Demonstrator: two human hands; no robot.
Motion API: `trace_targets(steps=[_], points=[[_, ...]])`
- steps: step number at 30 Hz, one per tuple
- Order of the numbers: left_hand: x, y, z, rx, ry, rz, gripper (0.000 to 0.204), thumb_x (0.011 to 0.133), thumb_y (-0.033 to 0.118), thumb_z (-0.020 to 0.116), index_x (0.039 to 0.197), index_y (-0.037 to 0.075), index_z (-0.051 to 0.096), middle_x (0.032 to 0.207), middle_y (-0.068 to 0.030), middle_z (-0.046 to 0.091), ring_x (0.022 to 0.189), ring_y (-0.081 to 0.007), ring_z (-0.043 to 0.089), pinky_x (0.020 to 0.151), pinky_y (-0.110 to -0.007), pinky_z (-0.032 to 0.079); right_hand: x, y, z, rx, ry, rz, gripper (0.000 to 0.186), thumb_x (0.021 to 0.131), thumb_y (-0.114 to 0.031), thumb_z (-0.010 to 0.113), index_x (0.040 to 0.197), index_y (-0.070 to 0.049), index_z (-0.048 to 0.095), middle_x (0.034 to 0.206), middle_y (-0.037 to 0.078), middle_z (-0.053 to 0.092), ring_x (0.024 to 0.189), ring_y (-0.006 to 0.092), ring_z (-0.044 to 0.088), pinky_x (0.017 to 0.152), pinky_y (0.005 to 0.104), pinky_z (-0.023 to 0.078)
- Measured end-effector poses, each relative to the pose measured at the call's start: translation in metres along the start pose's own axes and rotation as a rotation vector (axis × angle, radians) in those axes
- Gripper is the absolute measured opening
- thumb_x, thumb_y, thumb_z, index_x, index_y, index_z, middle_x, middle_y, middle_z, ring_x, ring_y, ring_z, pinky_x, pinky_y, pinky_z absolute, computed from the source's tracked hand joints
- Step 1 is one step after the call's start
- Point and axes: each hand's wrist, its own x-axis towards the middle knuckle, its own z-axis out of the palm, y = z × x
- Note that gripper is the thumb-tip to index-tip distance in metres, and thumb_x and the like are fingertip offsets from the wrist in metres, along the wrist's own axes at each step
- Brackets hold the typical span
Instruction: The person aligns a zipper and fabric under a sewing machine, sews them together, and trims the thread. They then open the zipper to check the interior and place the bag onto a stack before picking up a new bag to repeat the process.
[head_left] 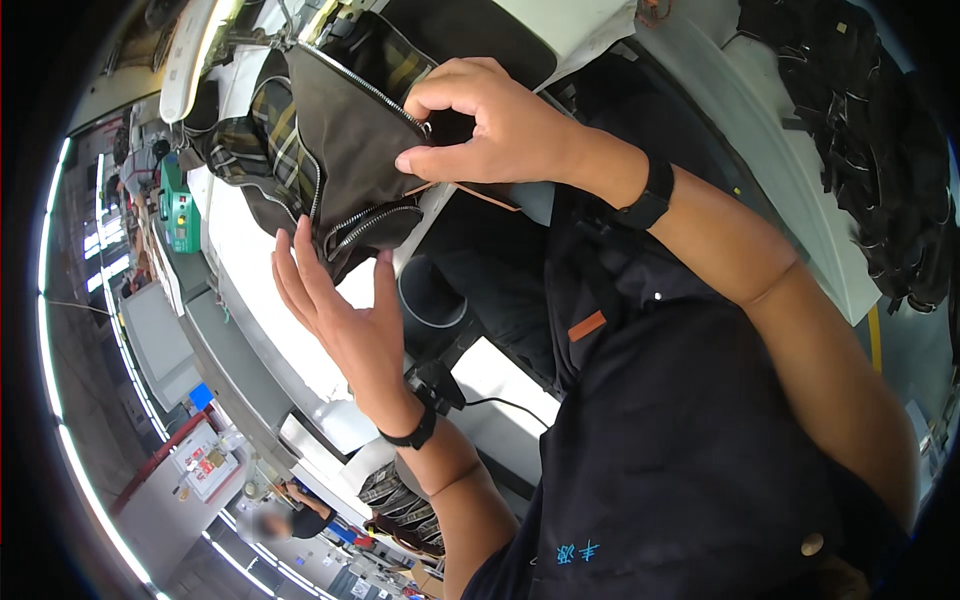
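The left hand (pixel 345 330) is pretty loose, fingers spread with a wide gap to the thumb, fingertips right at the lower edge of a dark brown-grey fabric bag with a plaid lining (pixel 350 125). The right hand (pixel 490 125) has its thumb and forefinger curved in a C at the bag's right corner, by the end of a long silver metal-toothed zipper (pixel 365 85); can't tell whether anything's actually pinched there. The bag sits in front of both hands, at the upper left of the view. Its outer cloth looks smooth and matte, folded into a rough wedge, and the yellow-and-black checked lining (pixel 280 130) bunches out on its left side. A second toothed zipper (pixel 375 220) arcs along the bottom. Just below sits a round black open-topped cylinder (pixel 432 290), kinda close to the left thumb and crowding the space toward the body. A green box-shaped device (pixel 180 212) is off to the left, and a heap of dark, crumpled fabric pieces (pixel 875 150) hangs over at far right. For elbow room, there's a bright strip of white tabletop (pixel 260 275) left of the left hand, its far edge bordered by a grey surface (pixel 235 355).
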Motion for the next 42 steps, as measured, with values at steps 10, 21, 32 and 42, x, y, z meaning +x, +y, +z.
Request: trace_targets(steps=[10,21,32,42], points=[[0.010,0.057,0.025,-0.276,0.056,0.276,0.036,0.088,0.003,0.076,0.122,0.000,0.066,0.119,-0.0131,0.071,0.113,-0.0313,0.065,0.099,-0.042,0.048,-0.002,0.001,-0.004,-0.047,-0.030,-0.078,0.028,0.087,-0.026,0.077,0.101,-0.003,0.069,0.104,0.008,0.069,0.106,0.0262,0.062,0.102,0.0391,0.043],[0.026,0.053,0.021,-0.384,-0.055,0.050,0.024,0.092,-0.004,0.069,0.116,-0.003,0.069,0.112,-0.0166,0.072,0.100,-0.0316,0.071,0.092,-0.038,0.055,0.004,-0.004,0.005,0.206,-0.002,0.082,0.018,0.092,-0.022,0.073,0.095,-0.004,0.069,0.091,0.005,0.067,0.098,0.0232,0.061,0.099,0.0391,0.043],[0.133,0.042,0.002,-0.107,-0.197,0.598,0.024,0.090,0.003,0.073,0.114,0.005,0.072,0.118,-0.0097,0.071,0.103,-0.0298,0.069,0.087,-0.037,0.056,0.006,-0.004,-0.002,0.225,-0.042,0.122,0.016,0.090,-0.017,0.074,0.088,-0.004,0.065,0.088,0.005,0.065,0.091,0.0238,0.061,0.098,0.0389,0.043],[0.118,0.039,0.008,-0.040,-0.115,0.610,0.031,0.083,0.005,0.080,0.112,0.003,0.070,0.120,-0.0121,0.067,0.110,-0.0321,0.066,0.096,-0.040,0.053,0.002,-0.004,0.001,0.187,0.001,0.084,0.015,0.090,-0.016,0.074,0.087,-0.006,0.063,0.090,0.004,0.063,0.094,0.0236,0.061,0.105,0.0414,0.039]])
